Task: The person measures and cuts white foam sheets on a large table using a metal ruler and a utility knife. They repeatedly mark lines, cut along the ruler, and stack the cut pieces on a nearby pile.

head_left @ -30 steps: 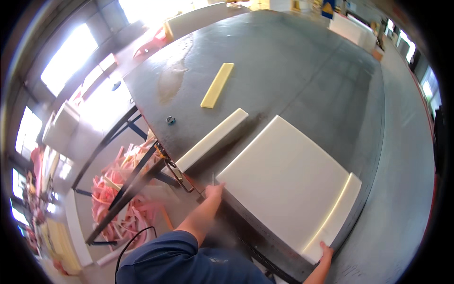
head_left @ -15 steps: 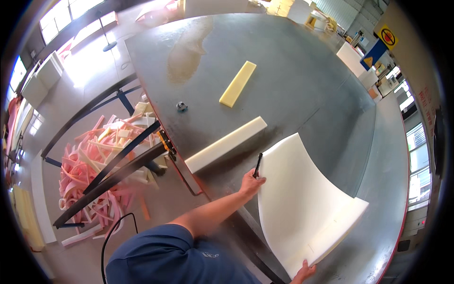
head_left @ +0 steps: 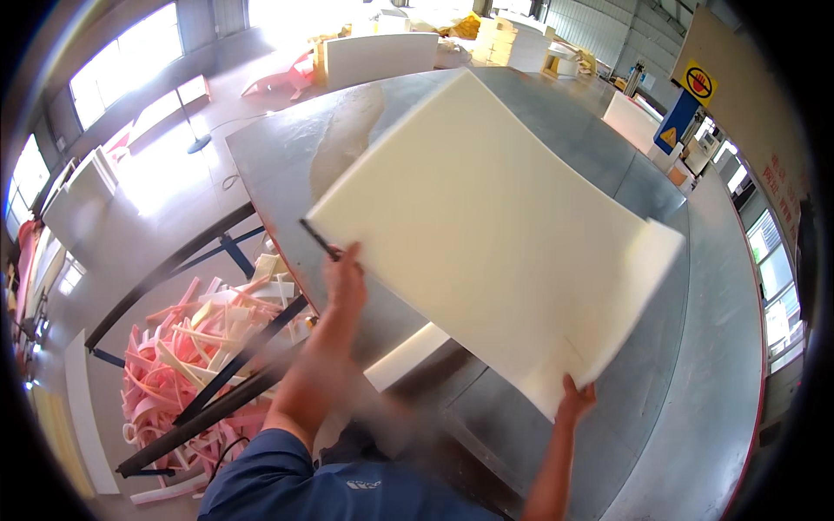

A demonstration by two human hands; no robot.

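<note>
So the big off-white sheet (head_left: 486,243) is up at a slant over the tabletop (head_left: 647,347), its far edge bowed inward and a little step showing at the right corner. Right hand (head_left: 575,403) has its near right corner, thumb on the top face and the fingers gripping around the edge. Left hand (head_left: 345,273) is at the left part of the near edge, fingers closed around a thin dark tool (head_left: 320,238) that pokes out up and to the left, its tip just beside the sheet's left corner. Those fingers are right up against the edge, but I can't tell if they're pinching the sheet too.

A pale strip (head_left: 407,356) lies on the tabletop near the left forearm, partly covered by the sheet. There's also a brownish patch (head_left: 349,126) at the far left of the tabletop. Down on the floor to the left, pink and cream scraps (head_left: 187,365) sit heaped behind some dark bars (head_left: 217,414).
</note>
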